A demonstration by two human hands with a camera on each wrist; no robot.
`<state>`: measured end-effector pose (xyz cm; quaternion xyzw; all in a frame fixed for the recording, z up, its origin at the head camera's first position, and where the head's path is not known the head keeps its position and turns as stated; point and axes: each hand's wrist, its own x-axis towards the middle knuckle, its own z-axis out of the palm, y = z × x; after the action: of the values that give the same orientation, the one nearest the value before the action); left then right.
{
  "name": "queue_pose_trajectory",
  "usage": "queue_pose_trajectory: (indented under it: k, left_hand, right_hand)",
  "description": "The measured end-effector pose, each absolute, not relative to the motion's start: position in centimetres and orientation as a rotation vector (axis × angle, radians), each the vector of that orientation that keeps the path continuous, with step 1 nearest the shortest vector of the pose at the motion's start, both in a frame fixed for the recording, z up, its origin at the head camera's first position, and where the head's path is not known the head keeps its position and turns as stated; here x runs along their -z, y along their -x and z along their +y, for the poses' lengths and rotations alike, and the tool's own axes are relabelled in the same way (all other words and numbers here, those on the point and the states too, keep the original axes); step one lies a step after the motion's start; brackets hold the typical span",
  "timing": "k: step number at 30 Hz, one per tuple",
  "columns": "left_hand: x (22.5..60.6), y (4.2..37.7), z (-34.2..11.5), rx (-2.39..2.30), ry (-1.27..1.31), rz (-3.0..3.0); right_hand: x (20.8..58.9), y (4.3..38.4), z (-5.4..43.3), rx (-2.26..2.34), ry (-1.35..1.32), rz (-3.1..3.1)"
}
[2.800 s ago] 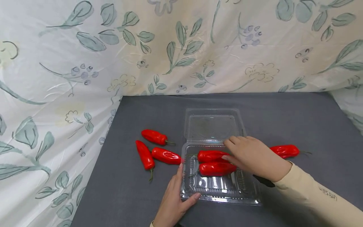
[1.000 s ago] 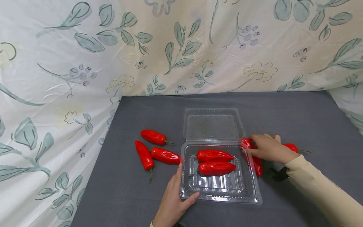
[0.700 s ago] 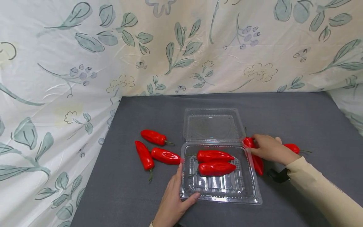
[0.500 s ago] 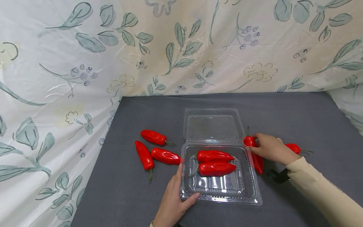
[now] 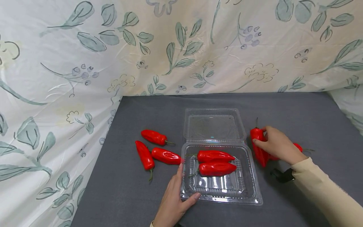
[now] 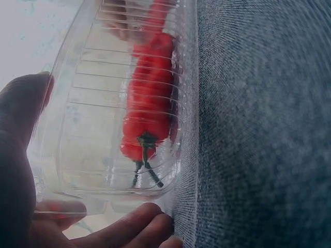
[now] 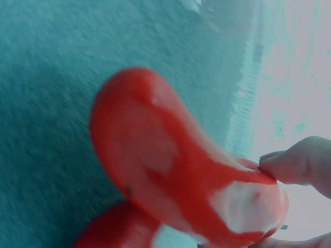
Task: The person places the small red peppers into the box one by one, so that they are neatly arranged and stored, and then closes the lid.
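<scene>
My left hand [image 5: 173, 200] holds the front left corner of a clear plastic clamshell container [image 5: 227, 200], its thumb over the front rim. Inside, two red peppers, an upper one [image 5: 214, 155] and a lower one [image 5: 216, 169], lie side by side with stems to the left. Right of the container, my right hand [image 5: 277, 143] pinches a long red pepper [image 5: 256, 148] between thumb and fingers, stem pointing away. The right wrist view shows its rounded red body [image 7: 145, 134] close up. Partly hidden behind that hand lies another red pepper [image 5: 298, 147].
The container's lid [image 5: 211, 126] lies folded back behind it. Left of it are three more red peppers: a rear one [image 5: 153, 137], a slanted one [image 5: 145, 156] and one [image 5: 165, 155] near the container's side. A floral cloth [image 5: 198, 47] hangs behind the grey table [image 5: 119, 189].
My right hand has left the upper pepper in the container and taken a pepper beside it. That pepper has since shifted right and back, away from the container. My left hand stays put.
</scene>
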<state>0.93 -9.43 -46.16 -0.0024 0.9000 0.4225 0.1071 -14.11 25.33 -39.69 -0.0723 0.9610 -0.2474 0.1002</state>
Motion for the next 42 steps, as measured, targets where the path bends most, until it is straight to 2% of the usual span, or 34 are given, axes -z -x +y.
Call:
queue_pose_trajectory:
  k: [12, 25, 42]
  left_hand:
    - [46.3, -1.1, -9.4, -1.256, -0.003, 2.659]
    - [46.5, -1.2, -9.5, -1.283, -0.046, 2.677]
    - [46.4, -1.1, -9.5, -1.267, -0.048, 2.691]
  right_hand:
    - [37.6, 14.2, 26.9, 0.798, 0.111, 2.893]
    - [34.1, 12.4, 26.6, 0.888, 0.062, 2.988]
    - [30.7, 8.5, 23.1, 1.080, 0.325, 2.984]
